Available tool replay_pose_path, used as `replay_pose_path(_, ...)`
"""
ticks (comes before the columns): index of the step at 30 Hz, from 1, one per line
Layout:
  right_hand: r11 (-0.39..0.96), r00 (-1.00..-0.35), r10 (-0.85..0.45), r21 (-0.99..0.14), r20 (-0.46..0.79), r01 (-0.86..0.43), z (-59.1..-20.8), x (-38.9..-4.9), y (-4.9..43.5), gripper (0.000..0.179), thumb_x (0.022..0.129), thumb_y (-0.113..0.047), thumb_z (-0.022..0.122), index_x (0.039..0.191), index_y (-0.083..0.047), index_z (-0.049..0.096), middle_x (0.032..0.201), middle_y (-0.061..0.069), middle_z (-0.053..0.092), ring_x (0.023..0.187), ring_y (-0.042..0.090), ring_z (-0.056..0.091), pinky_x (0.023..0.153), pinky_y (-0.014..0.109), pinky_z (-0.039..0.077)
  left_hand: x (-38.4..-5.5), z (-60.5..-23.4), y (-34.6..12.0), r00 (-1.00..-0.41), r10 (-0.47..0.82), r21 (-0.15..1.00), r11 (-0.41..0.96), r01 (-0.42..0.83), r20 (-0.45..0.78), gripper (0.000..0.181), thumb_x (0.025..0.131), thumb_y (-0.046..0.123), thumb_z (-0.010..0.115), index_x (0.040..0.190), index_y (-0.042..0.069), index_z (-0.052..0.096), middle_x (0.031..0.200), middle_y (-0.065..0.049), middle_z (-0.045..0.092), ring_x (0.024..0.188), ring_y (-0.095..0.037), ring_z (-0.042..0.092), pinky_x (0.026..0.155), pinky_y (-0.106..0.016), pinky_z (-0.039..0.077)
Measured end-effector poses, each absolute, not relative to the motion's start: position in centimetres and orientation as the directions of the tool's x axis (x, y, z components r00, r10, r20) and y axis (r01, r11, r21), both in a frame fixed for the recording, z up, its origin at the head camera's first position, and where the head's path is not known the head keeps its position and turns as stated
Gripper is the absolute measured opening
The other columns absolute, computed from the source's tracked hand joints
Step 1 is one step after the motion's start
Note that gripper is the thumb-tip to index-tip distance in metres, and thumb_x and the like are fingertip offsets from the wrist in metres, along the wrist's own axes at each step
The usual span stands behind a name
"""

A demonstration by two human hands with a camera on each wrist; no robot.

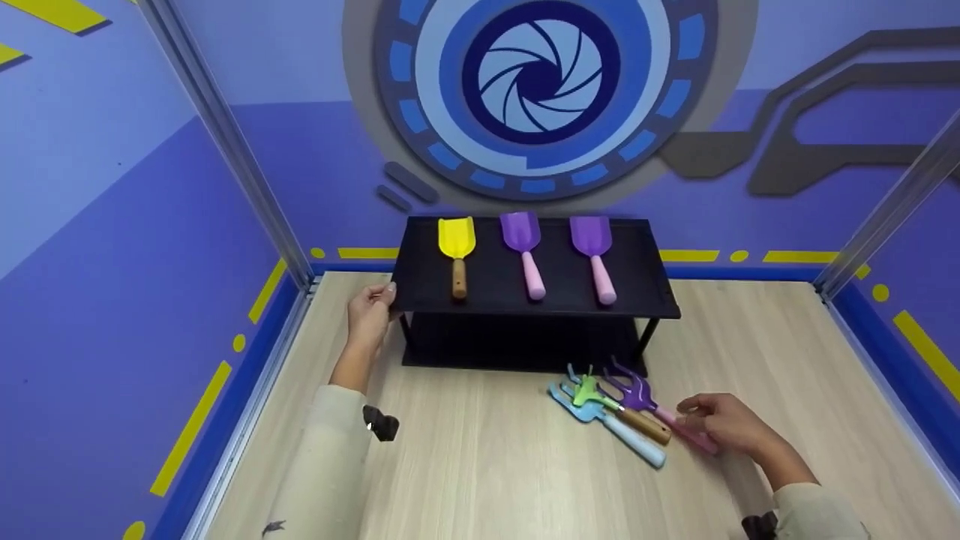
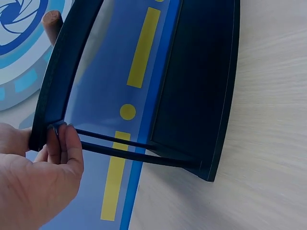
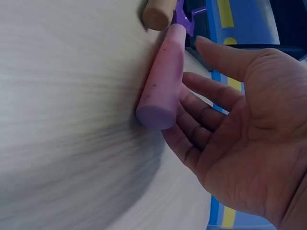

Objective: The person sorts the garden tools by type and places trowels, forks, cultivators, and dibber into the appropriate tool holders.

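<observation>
Your left hand (image 1: 367, 319) pinches the black shelf (image 1: 489, 281) at its near left corner; your right hand (image 1: 724, 421) — fingers relaxed, gripping nothing — is by far the nearer to the purple rake (image 1: 640, 394). The rake lies on the tabletop (image 1: 480, 457) just left of that hand, tines shelfward, its pink handle (image 3: 163, 79) slanting rightward and toward you — contact unclear.
</observation>
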State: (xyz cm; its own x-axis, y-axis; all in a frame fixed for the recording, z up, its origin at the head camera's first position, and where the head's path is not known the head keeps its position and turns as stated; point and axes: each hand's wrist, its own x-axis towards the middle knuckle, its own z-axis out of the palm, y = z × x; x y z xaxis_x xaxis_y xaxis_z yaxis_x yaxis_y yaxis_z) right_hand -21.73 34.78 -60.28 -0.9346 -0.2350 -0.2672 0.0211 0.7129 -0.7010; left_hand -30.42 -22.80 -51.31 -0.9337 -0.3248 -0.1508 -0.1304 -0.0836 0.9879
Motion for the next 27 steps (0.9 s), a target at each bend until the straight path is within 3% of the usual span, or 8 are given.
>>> replay_pose_path(4,0.736,-0.935,-0.249,-0.677,-0.252,-0.013,-60.5,-21.9,34.2,0.027,0.094,-0.009,0.073,0.117,0.005,0.074,0.101,0.011,0.075,0.09,0.018,0.061,0.073,0.027,0.05,-30.5,-51.3,-22.8,-0.936,-0.313,0.986,-0.094,-0.138,-0.16,0.032,0.111,0.023,0.059,0.132,0.0,0.061,0.113,-0.006,0.062,0.095,-0.011,0.067,0.099,-0.031,0.059)
replay_pose_path(7,0.764,-0.94,-0.252,-0.644,-0.232,-0.046,-60.5,-22.0,33.8,0.02,0.095,-0.014,0.076,0.109,0.0,0.077,0.1,0.009,0.076,0.091,0.018,0.062,0.077,0.031,0.052,-30.6,-51.2,-22.9,-0.939,-0.297,0.983,-0.11,-0.146,-0.173,0.031,0.111,0.022,0.059,0.133,0.0,0.06,0.115,-0.007,0.062,0.094,-0.011,0.068,0.105,-0.037,0.057)
replay_pose_path(13,0.76,-0.938,-0.269,-0.647,-0.219,-0.067,-60.6,-22.1,33.5,0.015,0.096,-0.013,0.075,0.102,0.0,0.077,0.095,0.009,0.075,0.087,0.017,0.06,0.075,0.029,0.05,-30.6,-50.9,-23.2,-0.945,-0.258,0.974,-0.151,-0.166,-0.201,0.03,0.112,0.02,0.056,0.134,0.0,0.056,0.115,-0.007,0.06,0.09,-0.008,0.07,0.104,-0.035,0.058)
replay_pose_path(19,0.747,-0.928,-0.281,-0.663,-0.246,-0.05,-60.3,-22.0,33.8,0.014,0.098,-0.011,0.071,0.102,0.002,0.073,0.095,0.008,0.07,0.086,0.017,0.057,0.073,0.026,0.047,-30.6,-50.8,-23.3,-0.948,-0.24,0.969,-0.178,-0.171,-0.211,0.028,0.113,0.021,0.055,0.133,0.001,0.056,0.114,-0.005,0.061,0.091,-0.009,0.07,0.097,-0.028,0.058)
replay_pose_path(27,0.633,-0.856,-0.355,-0.771,-0.375,0.075,-59.9,-22.2,34.7,0.026,0.099,-0.012,0.068,0.115,0.009,0.068,0.098,0.007,0.068,0.084,0.015,0.06,0.069,0.026,0.052,-30.5,-51.0,-23.3,-0.944,-0.245,0.967,-0.184,-0.178,-0.221,0.029,0.113,0.021,0.055,0.134,0.002,0.056,0.117,-0.006,0.061,0.093,-0.01,0.07,0.109,-0.037,0.054)
